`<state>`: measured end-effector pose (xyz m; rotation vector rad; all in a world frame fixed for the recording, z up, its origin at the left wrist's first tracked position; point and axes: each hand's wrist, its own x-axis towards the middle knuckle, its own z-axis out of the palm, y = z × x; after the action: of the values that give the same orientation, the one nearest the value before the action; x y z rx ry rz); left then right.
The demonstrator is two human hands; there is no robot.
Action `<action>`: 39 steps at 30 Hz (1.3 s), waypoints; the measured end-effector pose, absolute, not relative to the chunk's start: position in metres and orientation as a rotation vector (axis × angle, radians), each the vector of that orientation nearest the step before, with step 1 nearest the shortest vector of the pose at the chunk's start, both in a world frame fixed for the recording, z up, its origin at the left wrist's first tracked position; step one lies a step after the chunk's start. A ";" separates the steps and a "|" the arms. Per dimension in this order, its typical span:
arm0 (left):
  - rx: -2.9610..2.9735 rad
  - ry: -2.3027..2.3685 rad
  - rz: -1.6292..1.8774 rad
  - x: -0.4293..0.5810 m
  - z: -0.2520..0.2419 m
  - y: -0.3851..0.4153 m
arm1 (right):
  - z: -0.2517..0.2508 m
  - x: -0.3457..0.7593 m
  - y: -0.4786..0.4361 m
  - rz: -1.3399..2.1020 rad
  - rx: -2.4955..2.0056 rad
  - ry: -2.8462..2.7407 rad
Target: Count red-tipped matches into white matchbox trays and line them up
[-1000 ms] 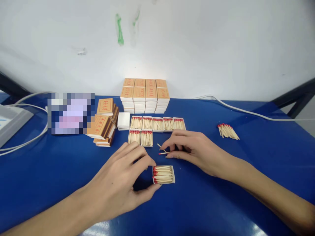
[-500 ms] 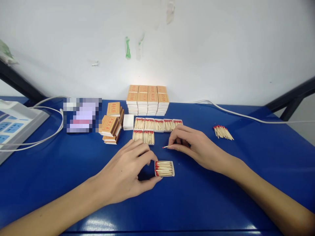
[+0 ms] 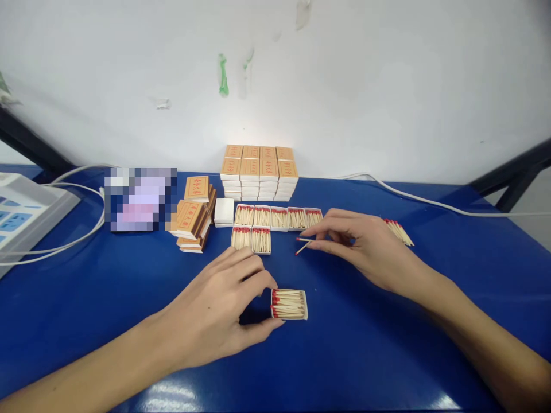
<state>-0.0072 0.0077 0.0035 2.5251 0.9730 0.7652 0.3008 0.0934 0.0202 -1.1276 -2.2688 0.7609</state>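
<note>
My left hand grips a small white matchbox tray between thumb and forefinger near the table's middle. Red-headed matches fill that tray, their heads pointing left. Up and to the right, my right hand pinches two matches, which splay apart at its fingertips above the blue table. Beyond the hands stand two rows of filled trays. A loose pile of matches lies to the right, partly hidden behind my right hand.
Orange-topped matchboxes are stacked against the wall. More boxes stand left of the trays, beside white ones. At the left are a blurred phone, a white device and cables. Another cable runs along the back right.
My right hand has shifted to the right, and two matches now show at its fingertips instead of one. My left hand still grips the tray. The view has moved slightly.
</note>
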 end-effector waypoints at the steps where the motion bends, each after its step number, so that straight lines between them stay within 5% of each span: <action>1: 2.526 0.973 0.769 -0.007 0.003 0.008 | 0.019 0.302 0.094 0.762 -1.118 -2.306; 39: 2.499 1.052 0.722 -0.007 0.003 -0.001 | 0.010 0.255 0.007 0.545 -0.849 -2.425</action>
<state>-0.0068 -0.0007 0.0034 2.4989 1.0517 0.7219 0.2551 0.0072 0.0101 -0.8485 -2.4249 0.5451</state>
